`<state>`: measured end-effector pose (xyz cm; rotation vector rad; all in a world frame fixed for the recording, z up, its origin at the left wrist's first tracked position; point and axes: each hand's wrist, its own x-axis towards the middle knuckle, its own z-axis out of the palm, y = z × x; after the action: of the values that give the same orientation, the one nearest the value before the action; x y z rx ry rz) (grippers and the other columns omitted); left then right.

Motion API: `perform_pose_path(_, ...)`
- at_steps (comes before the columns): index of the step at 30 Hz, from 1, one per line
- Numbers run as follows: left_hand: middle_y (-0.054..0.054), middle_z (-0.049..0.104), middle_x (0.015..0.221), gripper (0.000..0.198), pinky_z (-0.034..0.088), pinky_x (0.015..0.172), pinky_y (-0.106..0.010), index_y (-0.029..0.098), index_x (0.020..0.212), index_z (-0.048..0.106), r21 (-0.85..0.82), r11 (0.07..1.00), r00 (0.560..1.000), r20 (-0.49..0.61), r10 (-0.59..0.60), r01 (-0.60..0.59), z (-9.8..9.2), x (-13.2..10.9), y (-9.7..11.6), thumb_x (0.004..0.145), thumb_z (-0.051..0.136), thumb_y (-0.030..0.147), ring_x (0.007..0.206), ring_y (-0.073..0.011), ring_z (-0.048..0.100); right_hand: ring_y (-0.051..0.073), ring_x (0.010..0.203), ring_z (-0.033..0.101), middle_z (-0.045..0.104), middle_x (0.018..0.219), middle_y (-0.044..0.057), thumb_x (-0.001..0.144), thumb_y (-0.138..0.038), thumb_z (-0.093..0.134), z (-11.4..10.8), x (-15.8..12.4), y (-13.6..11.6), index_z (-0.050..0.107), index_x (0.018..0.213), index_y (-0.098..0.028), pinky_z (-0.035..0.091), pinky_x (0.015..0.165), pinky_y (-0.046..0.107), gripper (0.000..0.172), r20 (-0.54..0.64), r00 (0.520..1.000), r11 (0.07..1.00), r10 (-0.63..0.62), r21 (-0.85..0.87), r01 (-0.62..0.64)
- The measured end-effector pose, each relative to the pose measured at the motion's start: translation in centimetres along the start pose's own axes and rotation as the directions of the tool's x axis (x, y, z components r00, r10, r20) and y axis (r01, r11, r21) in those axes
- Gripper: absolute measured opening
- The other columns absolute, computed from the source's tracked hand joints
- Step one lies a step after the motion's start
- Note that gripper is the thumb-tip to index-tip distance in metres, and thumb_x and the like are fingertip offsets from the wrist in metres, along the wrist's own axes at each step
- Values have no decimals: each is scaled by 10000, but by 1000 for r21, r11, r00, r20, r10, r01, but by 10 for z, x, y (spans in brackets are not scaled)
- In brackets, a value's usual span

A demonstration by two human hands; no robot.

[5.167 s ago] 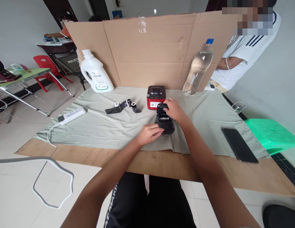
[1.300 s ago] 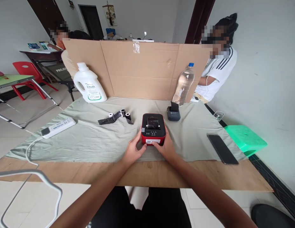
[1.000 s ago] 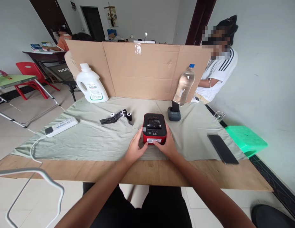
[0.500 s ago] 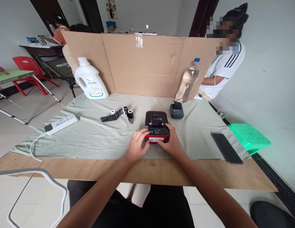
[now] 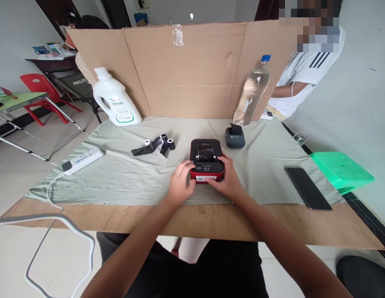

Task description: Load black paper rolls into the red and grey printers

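Observation:
A small red-and-black printer (image 5: 207, 166) sits flat on the cloth in front of me, with glossy black film across its top opening and a white label on its near side. My left hand (image 5: 181, 182) grips its near left corner, fingers on the top edge and thumb below. On the near right corner my right hand (image 5: 227, 178) is closed, its thumb lying across the front face. Behind it to the right stands a smaller dark grey printer (image 5: 235, 138) with a black strip sticking up. Rolls of black film (image 5: 157, 143), partly unwound, lie to the left.
A white jug (image 5: 118, 101) and a clear bottle (image 5: 253, 93) lean against an upright cardboard panel (image 5: 186, 70). On the left lies a white power strip (image 5: 83, 160); on the right, a phone (image 5: 307, 188). A person in a white shirt (image 5: 316, 68) is behind the panel's right side.
The view has tilted and shifted slightly, so everything sits a little differently in it. Both hands stay at the red-and-black printer's near corners; the grip looks much the same.

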<state>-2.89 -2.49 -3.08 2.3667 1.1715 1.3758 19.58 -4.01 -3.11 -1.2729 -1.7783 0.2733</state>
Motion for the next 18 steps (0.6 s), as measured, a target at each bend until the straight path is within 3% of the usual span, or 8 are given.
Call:
perform_pose_path(5, -69, 670, 1227, 568, 558, 1018, -358, 216, 1233, 592, 18, 1000, 1000, 14, 20, -21, -3, 6, -4, 741, 432, -18, 1172, -210, 663, 323, 1533, 371, 337, 1636, 182, 777, -470, 811, -4, 2, -4, 412, 1379, -258, 462, 1168, 525, 753, 20, 1000, 999, -18, -33, 19)
perform_pose_path(13, -69, 707, 1228, 549, 546, 1001, -373, 219, 1259, 618, 37, 996, 996, 16, 83, -83, -6, 0, -12, 807, 395, 1, 1151, -211, 668, 317, 1495, 444, 394, 1633, 188, 791, -475, 795, -11, 8, -7, 458, 1377, -234, 505, 1123, 499, 718, 39, 998, 995, -45, -83, 48)
perform_pose_path(15, -78, 713, 1232, 508, 532, 990, -399, 220, 1282, 606, 29, 994, 994, -30, 104, -103, -9, 0, -12, 856, 396, 38, 1136, -225, 660, 323, 1502, 431, 385, 1637, 188, 805, -466, 781, -13, 9, -7, 457, 1392, -232, 495, 1129, 512, 710, 48, 998, 997, -47, -61, 50)
perform_pose_path(18, -142, 608, 1442, 458, 438, 1112, -497, 204, 1418, 515, 41, 996, 995, -57, 77, -75, -13, 12, -8, 964, 460, 215, 1337, -291, 546, 321, 1516, 407, 371, 1643, 190, 879, -436, 695, -14, 9, -5, 453, 1416, -228, 450, 1167, 538, 625, 64, 996, 998, -63, -11, 64)
